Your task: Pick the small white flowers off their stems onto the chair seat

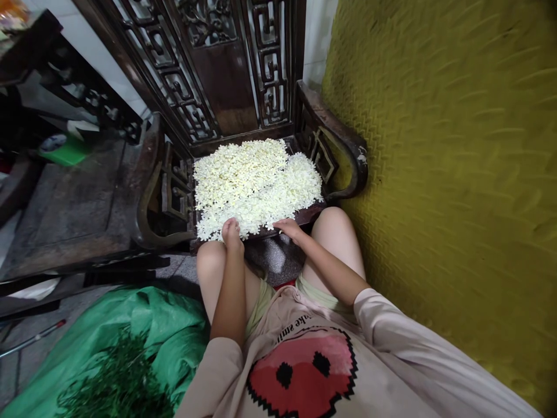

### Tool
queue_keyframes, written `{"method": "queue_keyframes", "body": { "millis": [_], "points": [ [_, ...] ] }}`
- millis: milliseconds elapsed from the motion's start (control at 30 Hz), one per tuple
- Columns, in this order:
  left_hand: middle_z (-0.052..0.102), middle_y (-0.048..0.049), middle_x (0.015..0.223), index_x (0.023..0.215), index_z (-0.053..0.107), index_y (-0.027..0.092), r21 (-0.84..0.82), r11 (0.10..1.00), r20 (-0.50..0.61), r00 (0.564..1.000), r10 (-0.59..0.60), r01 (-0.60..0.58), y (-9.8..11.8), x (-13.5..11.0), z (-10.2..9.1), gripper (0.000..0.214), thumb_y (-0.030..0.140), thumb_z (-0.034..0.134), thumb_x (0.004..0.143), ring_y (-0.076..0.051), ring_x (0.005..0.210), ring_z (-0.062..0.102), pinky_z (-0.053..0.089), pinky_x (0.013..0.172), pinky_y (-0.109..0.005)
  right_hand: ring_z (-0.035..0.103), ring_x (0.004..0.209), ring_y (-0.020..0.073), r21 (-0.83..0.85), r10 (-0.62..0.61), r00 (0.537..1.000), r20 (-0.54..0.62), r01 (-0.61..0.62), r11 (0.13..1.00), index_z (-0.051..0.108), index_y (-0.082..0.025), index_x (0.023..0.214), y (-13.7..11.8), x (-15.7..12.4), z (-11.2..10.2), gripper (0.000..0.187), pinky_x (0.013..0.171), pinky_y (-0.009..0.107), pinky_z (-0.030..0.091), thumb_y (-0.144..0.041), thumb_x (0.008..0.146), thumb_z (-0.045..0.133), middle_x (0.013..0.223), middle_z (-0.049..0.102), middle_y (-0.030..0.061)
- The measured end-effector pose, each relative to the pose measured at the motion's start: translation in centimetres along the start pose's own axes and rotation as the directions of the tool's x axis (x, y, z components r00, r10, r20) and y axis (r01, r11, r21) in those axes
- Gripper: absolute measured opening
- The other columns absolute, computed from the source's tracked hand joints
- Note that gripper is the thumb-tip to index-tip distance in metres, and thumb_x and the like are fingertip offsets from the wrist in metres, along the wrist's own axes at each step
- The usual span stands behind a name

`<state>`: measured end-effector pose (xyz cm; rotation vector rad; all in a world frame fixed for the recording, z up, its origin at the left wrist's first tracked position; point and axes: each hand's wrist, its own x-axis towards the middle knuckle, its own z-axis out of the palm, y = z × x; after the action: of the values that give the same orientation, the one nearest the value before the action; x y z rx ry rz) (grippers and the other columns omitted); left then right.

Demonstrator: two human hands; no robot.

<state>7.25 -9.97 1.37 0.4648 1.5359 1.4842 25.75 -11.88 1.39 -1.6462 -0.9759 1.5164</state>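
Many small white and cream flowers lie in a thick layer over the seat of a dark carved wooden chair. At the front left edge of the flowers, my left hand is closed with its fingers curled together. Whatever it may hold is too small to make out. My right hand reaches in at the front edge of the seat, its fingers stretched out and their tips touching the nearest flowers. Both forearms pass above my knees.
A textured yellow-green mat stands upright along the right side. On the left is another dark wooden seat with a green box. Below it, a green sheet holds leafy green stems. Armrests flank the flowers.
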Motion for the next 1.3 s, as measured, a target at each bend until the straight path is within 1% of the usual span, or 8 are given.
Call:
{"method": "queue_keyframes", "body": {
  "millis": [67,167,267,500,667,800,1000,1300],
  "points": [
    [0.055,-0.0017,0.071,0.074,0.050,0.018,-0.006,0.997,0.156,0.985,-0.073,0.075,-0.2,-0.8,0.4,0.027,0.035,0.062,0.057,-0.011,0.067,0.056,0.041,0.061,-0.023,0.046,0.057,0.0101,0.009,-0.003,1.000,-0.001,0.003,1.000,0.061,-0.015,0.061,0.1,0.1,0.1,0.027,0.059,0.023,0.034,-0.041,0.055,0.063,0.057,0.056,-0.0019],
    [0.054,-0.0001,0.065,0.071,0.048,0.018,0.080,0.984,0.372,0.911,-0.179,0.161,-0.8,-2.0,1.0,0.030,0.037,0.064,0.054,-0.011,0.063,0.056,0.040,0.059,-0.023,0.038,0.048,0.0075,0.069,0.006,1.000,0.022,-0.007,0.998,0.058,-0.016,0.061,0.0,0.2,0.2,0.029,0.050,0.022,0.030,-0.044,0.057,0.062,0.053,0.052,-0.0039],
    [0.055,0.0007,0.061,0.067,0.048,0.018,0.196,0.970,0.449,0.866,-0.220,0.145,-1.7,-2.7,1.5,0.031,0.039,0.066,0.052,-0.011,0.059,0.056,0.038,0.057,-0.023,0.029,0.041,0.0053,0.177,0.006,0.996,0.090,-0.022,0.984,0.053,-0.017,0.062,-0.3,0.2,0.1,0.031,0.044,0.022,0.023,-0.047,0.060,0.061,0.052,0.048,-0.0050],
    [0.059,0.0003,0.059,0.065,0.051,0.017,0.271,0.962,0.451,0.877,-0.168,0.045,-2.3,-3.3,2.0,0.020,0.031,0.062,0.055,-0.011,0.058,0.054,0.037,0.057,-0.022,0.023,0.037,0.0046,0.328,0.039,0.992,0.118,-0.076,0.941,0.042,-0.019,0.059,-0.4,0.3,0.0,0.030,0.043,0.022,0.020,-0.041,0.063,0.061,0.042,0.028,-0.0096],
    [0.059,0.0017,0.060,0.063,0.048,0.018,0.266,0.963,0.391,0.909,-0.142,0.037,-2.1,-3.5,1.9,0.012,0.025,0.055,0.056,-0.010,0.058,0.051,0.036,0.058,-0.022,0.024,0.035,0.0044,0.276,0.073,0.997,0.006,-0.072,0.959,0.042,-0.018,0.058,-0.7,0.3,0.1,0.019,0.040,0.022,0.017,-0.028,0.069,0.053,0.042,0.032,-0.0083],
    [0.062,0.0012,0.065,0.063,0.047,0.019,0.252,0.967,0.396,0.909,-0.130,0.029,-2.0,-4.0,2.2,0.012,0.023,0.055,0.056,-0.009,0.056,0.049,0.036,0.059,-0.022,0.026,0.033,0.0050,0.217,0.098,0.993,0.069,-0.111,0.970,0.040,-0.018,0.054,-0.7,-0.1,0.1,0.017,0.038,0.023,0.018,-0.020,0.069,0.047,0.040,0.037,-0.0063],
    [0.062,0.0005,0.071,0.068,0.048,0.019,0.274,0.961,0.445,0.889,-0.109,-0.019,-2.3,-4.5,2.4,0.014,0.026,0.057,0.059,-0.010,0.060,0.050,0.038,0.063,-0.024,0.027,0.033,0.0050,0.080,0.139,0.978,0.154,-0.152,0.985,0.047,-0.016,0.055,-0.5,-0.3,0.5,0.016,0.036,0.023,0.019,-0.019,0.071,0.047,0.052,0.059,0.0020],
    [0.055,0.0018,0.066,0.069,0.050,0.018,0.252,0.967,0.489,0.867,-0.091,-0.041,-2.8,-4.5,2.4,0.017,0.029,0.060,0.061,-0.010,0.062,0.051,0.040,0.063,-0.023,0.028,0.032,0.0033,0.184,0.120,0.969,0.218,-0.161,0.970,0.049,-0.014,0.061,-0.9,-0.6,0.5,0.015,0.037,0.020,0.022,-0.018,0.075,0.044,0.057,0.062,0.0018]
  ]
}}
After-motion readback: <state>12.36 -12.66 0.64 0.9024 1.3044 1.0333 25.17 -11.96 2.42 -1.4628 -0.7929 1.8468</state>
